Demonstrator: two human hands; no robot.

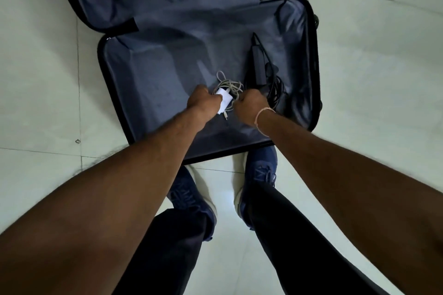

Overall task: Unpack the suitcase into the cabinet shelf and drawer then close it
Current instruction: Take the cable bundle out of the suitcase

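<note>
While I bend over the open suitcase (119, 93) on the floor, both my hands are down in its near half, close to each other. My left hand (202, 99) is closed on the white charger plug (224, 100). My right hand (251, 103) is closed like a fist at the grey-white cable coil (230, 85), and I judge it holds some loops, but my fingers are hidden, so I cannot tell exactly. The coil lies between my hands and spreads toward 12 o'clock from them.

The black power adapter (257, 64) with its dark cord (275, 88) is what stays after this. It lies at about 1 o'clock from my right hand, just beside it, with its long axis running from 6 to 12 o'clock. My right hand is clearly nearer to it than my left, so I think that hand should take it. The rest of the lining looks bare.
</note>
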